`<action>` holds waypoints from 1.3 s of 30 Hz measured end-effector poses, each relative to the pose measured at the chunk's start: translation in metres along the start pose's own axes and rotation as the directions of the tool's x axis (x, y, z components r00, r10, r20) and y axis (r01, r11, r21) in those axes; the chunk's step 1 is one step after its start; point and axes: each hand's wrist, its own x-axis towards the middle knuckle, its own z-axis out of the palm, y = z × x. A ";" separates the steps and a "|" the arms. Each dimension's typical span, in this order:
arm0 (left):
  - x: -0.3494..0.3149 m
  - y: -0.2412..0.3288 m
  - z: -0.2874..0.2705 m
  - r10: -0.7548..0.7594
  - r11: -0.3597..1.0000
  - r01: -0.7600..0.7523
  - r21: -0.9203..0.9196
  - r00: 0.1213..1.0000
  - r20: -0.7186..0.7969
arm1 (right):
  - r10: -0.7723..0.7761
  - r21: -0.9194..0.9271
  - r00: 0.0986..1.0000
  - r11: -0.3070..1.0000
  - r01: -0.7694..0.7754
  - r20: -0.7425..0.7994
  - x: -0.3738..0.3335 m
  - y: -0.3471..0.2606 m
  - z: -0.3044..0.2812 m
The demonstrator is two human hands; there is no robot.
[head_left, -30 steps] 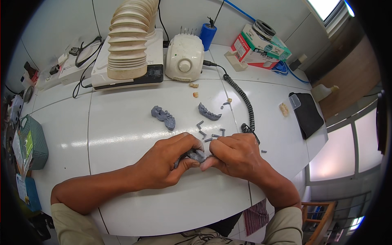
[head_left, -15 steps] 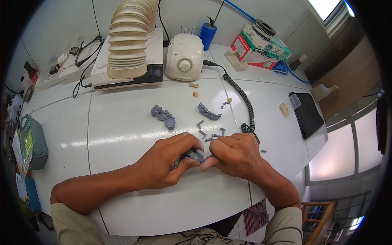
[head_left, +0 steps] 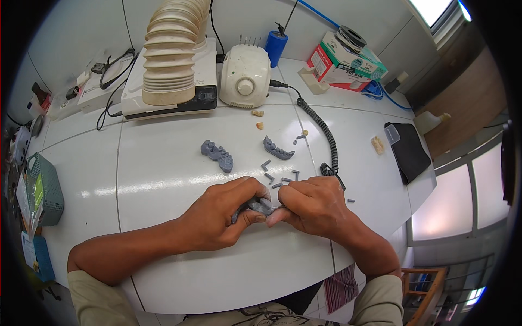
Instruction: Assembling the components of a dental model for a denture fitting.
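Grey dental piece (head_left: 262,206) sits between the left fingers (head_left: 250,189).

White table (head_left: 168,204), pale wall (head_left: 87,32)

Thin dark seams divide the wall into large panels, and similar lines cross the table, where light lies in bright streaks on the glossy surface. At upper right a window (head_left: 430,13) shines white above a brown wood panel (head_left: 467,100). Farther down that side, frosted panes (head_left: 443,206) in a grey frame (head_left: 473,198) glow softly. A wooden stand (head_left: 433,293) is at lower right, beyond the table's edge.
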 end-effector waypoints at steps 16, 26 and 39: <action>0.000 -0.001 0.001 0.036 0.999 -0.035 0.042 0.999 -0.028 | -0.005 -0.048 1.000 0.999 0.005 -0.014 0.001 0.000 -0.001; 0.000 -0.002 0.003 0.029 0.999 -0.027 0.039 0.999 -0.037 | -0.009 -0.050 1.000 0.999 0.009 -0.010 0.000 0.002 0.000; 0.000 -0.002 0.002 0.025 0.999 -0.024 0.045 0.999 -0.027 | -0.009 -0.048 1.000 0.999 0.009 0.007 0.000 0.001 0.001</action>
